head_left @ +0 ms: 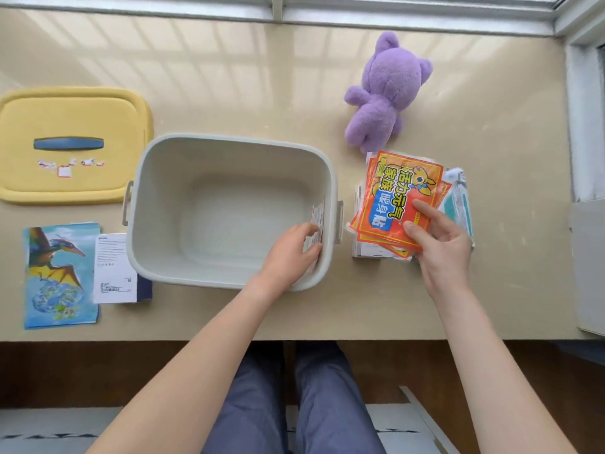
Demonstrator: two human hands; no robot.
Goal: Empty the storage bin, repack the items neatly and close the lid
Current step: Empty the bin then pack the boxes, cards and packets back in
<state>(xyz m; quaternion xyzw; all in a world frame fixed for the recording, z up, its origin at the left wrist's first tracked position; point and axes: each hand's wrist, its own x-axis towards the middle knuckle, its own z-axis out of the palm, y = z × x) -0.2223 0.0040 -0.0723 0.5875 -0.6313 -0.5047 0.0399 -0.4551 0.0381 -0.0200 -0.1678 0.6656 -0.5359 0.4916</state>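
Observation:
A pale grey storage bin (170, 178) stands open in the middle of the table. My left hand (291, 253) reaches inside it and holds a flat white packet (318, 221) upright against the bin's right wall. To the right of the bin, my right hand (438, 244) grips a fanned stack of orange heat-patch packets (399, 198) lying over white and teal packets (458, 198). The yellow lid (72, 119) with a blue handle lies flat at the far left.
A purple plush toy (383, 93) lies face down behind the packets. A dinosaur picture pack (60, 276) and a white box (114, 270) lie at the front left. A window sill runs along the far edge; my legs show below the table's near edge.

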